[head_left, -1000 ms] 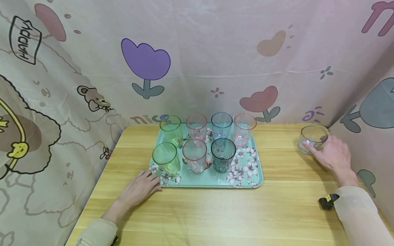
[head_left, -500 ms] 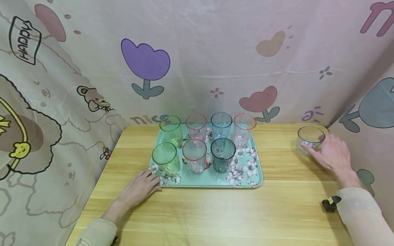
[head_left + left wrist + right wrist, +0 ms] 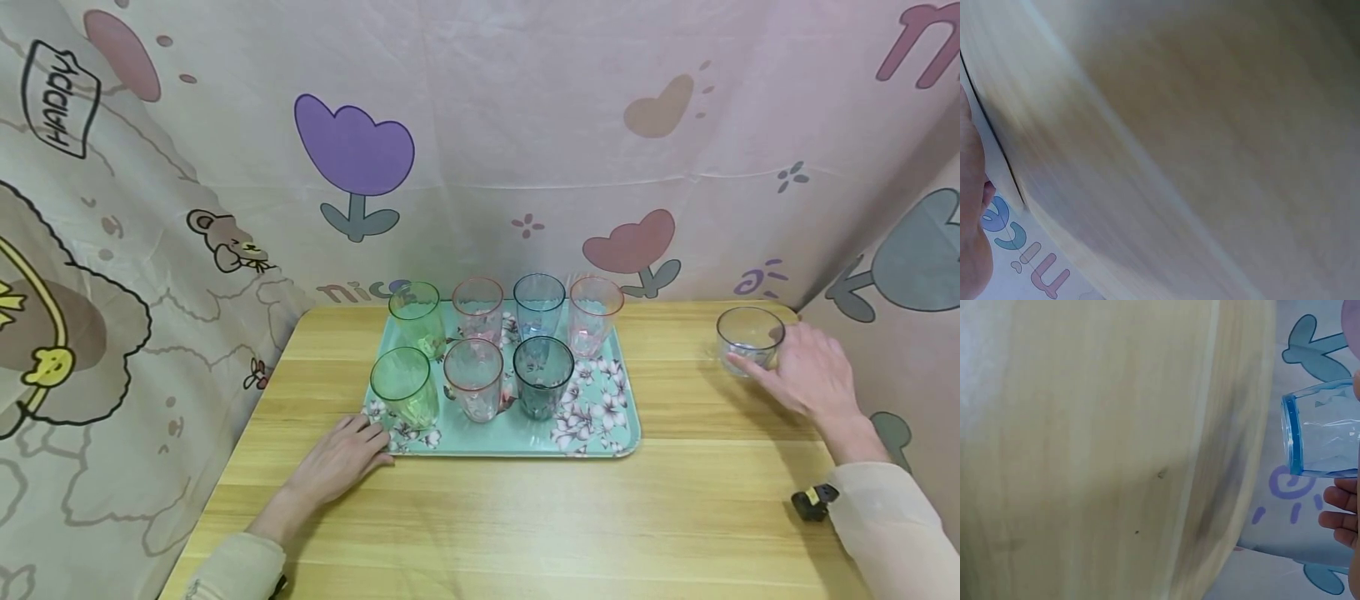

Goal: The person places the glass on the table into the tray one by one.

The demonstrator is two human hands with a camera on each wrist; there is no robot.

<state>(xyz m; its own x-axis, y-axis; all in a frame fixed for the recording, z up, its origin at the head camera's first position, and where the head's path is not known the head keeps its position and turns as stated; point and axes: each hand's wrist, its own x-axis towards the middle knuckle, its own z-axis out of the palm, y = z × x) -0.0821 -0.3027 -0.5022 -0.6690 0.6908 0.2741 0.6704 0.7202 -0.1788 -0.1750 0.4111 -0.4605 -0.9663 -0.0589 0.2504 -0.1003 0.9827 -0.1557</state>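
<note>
My right hand (image 3: 813, 371) holds a clear drinking glass (image 3: 752, 333) with a dark rim at the right of the table. The thumb lies along its near side and the fingers go round the far side, partly hidden. In the right wrist view the glass (image 3: 1325, 431) looks bluish with a thick blue band at one end. My left hand (image 3: 337, 458) rests at the front left corner of a mint floral tray (image 3: 517, 442), its fingers on the rim. The tray carries several tumblers, among them a green one (image 3: 405, 387) and a dark grey one (image 3: 543, 379).
Pink-rimmed tumblers (image 3: 475, 383) and a blue one (image 3: 540, 308) also stand on the tray. The wooden table (image 3: 510, 525) ends at a printed cloth (image 3: 495, 117) hanging behind and at both sides. Bare tabletop lies between tray and held glass.
My right hand has shifted slightly left with the glass. My left hand, the tray and the tumblers on it have stayed in place.
</note>
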